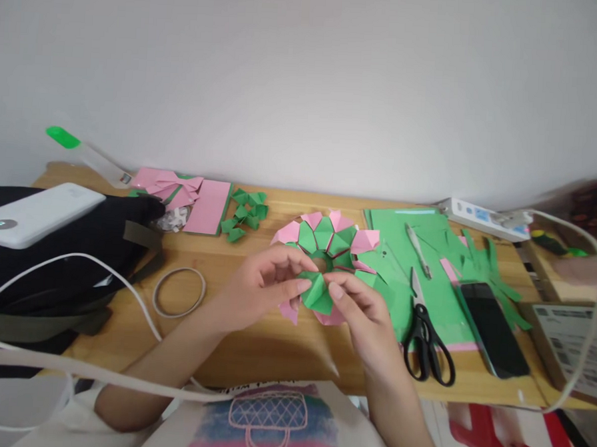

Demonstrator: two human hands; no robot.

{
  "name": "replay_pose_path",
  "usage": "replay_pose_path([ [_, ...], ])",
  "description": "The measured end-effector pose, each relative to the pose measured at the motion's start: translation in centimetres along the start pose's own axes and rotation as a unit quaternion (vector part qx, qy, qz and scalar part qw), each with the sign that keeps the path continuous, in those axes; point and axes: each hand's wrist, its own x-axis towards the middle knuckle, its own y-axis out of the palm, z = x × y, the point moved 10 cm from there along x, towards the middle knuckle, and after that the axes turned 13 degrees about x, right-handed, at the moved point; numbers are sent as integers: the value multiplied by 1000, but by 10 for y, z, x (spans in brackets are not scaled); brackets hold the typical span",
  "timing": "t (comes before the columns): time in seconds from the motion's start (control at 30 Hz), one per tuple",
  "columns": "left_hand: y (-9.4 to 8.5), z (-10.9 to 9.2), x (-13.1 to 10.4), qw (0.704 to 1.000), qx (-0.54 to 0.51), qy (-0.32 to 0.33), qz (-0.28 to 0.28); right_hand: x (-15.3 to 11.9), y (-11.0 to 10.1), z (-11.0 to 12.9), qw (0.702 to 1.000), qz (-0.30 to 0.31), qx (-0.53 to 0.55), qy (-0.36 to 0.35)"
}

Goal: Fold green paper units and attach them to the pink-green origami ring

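Note:
Between my two hands is a small folded green paper piece (317,293). My left hand (268,285) pinches its left side with thumb and fingers. The right edge of the piece is pinched by my right hand (361,307). Just behind my hands lies a ring of folded green and pink paper pieces (322,233), partly hidden by my fingers. Several small folded green pieces (247,213) sit on the table to the left of the ring.
Right of my hands are black scissors (428,347), a cutter (418,250), green sheets (398,232), a phone (493,328) and a power strip (483,218). On the left are a tape ring (158,295), pink paper (208,207), a dark bag (112,240) and a white cable (120,286).

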Motion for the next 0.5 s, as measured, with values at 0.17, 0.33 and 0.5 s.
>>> replay_pose_path([
  [0.17,1,2,0,1000,-8,5,-16,-11,-5,0,997,29,64,-15],
  [0.33,-1,1,-2,999,13,-3,-36,-22,1,10,993,64,85,-41],
  [0.5,5,3,-4,998,47,-16,-33,-30,-4,24,993,14,-31,-115],
])
